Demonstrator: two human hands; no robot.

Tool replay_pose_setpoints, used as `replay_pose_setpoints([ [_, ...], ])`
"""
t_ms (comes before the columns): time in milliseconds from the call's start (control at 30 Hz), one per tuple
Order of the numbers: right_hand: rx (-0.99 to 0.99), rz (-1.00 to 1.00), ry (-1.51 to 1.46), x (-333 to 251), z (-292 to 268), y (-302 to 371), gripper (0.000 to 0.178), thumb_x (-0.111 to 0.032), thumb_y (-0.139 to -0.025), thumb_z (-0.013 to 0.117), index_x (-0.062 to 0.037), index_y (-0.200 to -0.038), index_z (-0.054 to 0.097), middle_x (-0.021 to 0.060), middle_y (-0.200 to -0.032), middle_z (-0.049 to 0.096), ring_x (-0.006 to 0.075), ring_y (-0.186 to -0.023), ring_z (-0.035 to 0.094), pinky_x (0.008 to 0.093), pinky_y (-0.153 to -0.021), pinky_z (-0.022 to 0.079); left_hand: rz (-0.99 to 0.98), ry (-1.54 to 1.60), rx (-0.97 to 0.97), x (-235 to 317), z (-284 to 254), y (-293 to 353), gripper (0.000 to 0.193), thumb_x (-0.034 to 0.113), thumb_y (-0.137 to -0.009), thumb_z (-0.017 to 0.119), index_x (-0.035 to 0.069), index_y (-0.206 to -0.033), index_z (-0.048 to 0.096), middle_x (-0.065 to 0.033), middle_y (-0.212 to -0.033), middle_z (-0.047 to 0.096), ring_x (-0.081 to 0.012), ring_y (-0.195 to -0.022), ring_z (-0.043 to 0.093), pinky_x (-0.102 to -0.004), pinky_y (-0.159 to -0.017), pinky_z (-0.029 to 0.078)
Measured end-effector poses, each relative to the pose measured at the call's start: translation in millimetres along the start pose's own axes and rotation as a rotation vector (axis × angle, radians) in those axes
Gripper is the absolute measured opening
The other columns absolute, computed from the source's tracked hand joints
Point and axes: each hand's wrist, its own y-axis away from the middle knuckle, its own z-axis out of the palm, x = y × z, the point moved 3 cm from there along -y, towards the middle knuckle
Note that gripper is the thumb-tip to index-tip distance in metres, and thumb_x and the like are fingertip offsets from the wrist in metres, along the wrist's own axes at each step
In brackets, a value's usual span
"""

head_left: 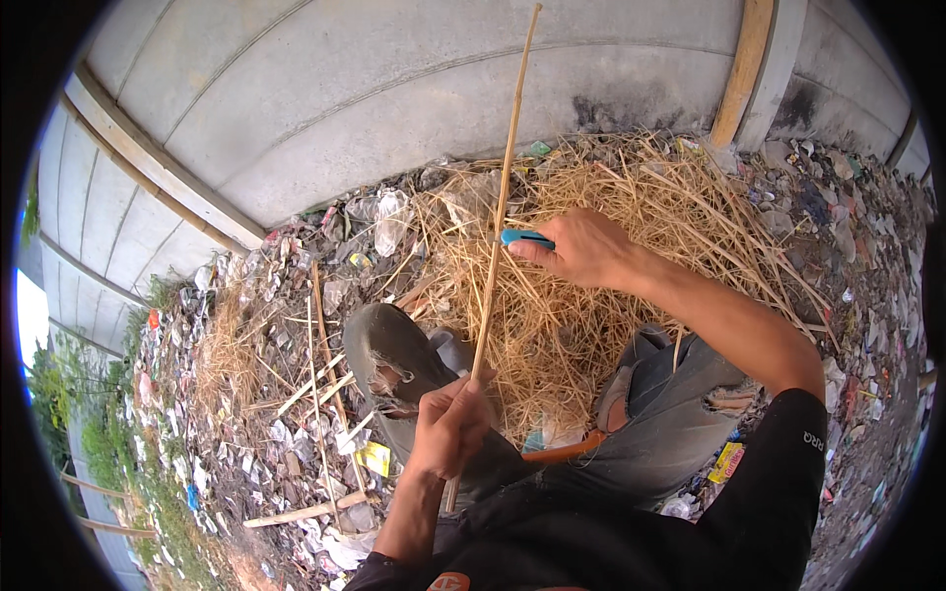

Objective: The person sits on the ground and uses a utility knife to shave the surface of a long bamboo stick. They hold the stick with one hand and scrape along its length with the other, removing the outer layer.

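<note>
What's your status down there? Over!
Left grip: closed around long stick. Right grip: holding blue tool beside it. Straw heap below; nothing visibly blocking the stick.

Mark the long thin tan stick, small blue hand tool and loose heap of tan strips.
Long thin tan stick (488, 305): head view, middle of its shaft.
Small blue hand tool (514, 236): head view, exposed front end.
Loose heap of tan strips (680, 212): head view, upper right part.

Left hand (451, 428) gripping a long, thin, tan wooden stick (488, 310)
Right hand (581, 246) holds a small blue-handled tool (517, 237) up to it, above dry yellow straw (641, 207).
</note>
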Motion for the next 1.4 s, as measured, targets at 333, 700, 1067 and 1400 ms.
replay_pose_setpoints([
  [333,0.021,-0.135,0.043,-32.5,25.1,11.6,0.078,-0.072,-0.097,0.042,-0.0070,-0.059,0.061,0.0083,-0.042,0.047,0.0253,-0.039,0.052,0.0421,-0.042,0.042,0.002,0.081,-0.026,10.9,-0.7,-5.4,0.037,0.027,-0.107,0.052,-0.003,-0.130,0.055,0.0069,-0.063,0.036,-0.0030,-0.045,0.029,-0.0206,-0.038,0.021],
  [700,0.368,0.255,0.068,63.5,-75.2,-5.1,0.074,-0.064,-0.103,0.041,-0.0059,-0.061,0.061,0.0026,-0.043,0.042,0.0178,-0.038,0.042,0.0382,-0.043,0.036,-0.026,0.111,-0.035,-16.3,-30.6,34.3,0.033,0.024,-0.108,0.052,-0.001,-0.126,0.061,0.0079,-0.062,0.029,-0.0020,-0.044,0.024,-0.0206,-0.038,0.018],
  [1067,0.013,-0.013,-0.044,-37.6,8.2,18.1,0.073,-0.066,-0.101,0.041,-0.0055,-0.066,0.063,0.0084,-0.045,0.048,0.0249,-0.042,0.053,0.0428,-0.044,0.041,0.012,-0.027,-0.009,5.5,-11.4,6.8,0.034,0.023,-0.107,0.054,-0.002,-0.129,0.060,0.0074,-0.063,0.031,-0.0021,-0.046,0.026,-0.0207,-0.040,0.019],
  [1400,0.322,0.256,0.021,81.6,-51.3,-6.8,0.079,-0.070,-0.100,0.038,-0.0089,-0.052,0.053,0.0003,-0.041,0.036,0.0157,-0.036,0.038,0.0394,-0.041,0.035,-0.058,-0.126,-0.005,-25.4,-36.5,44.6,0.039,0.023,-0.105,0.056,-0.004,-0.133,0.057,0.0067,-0.064,0.035,-0.0029,-0.047,0.028,-0.0218,-0.042,0.021],
])
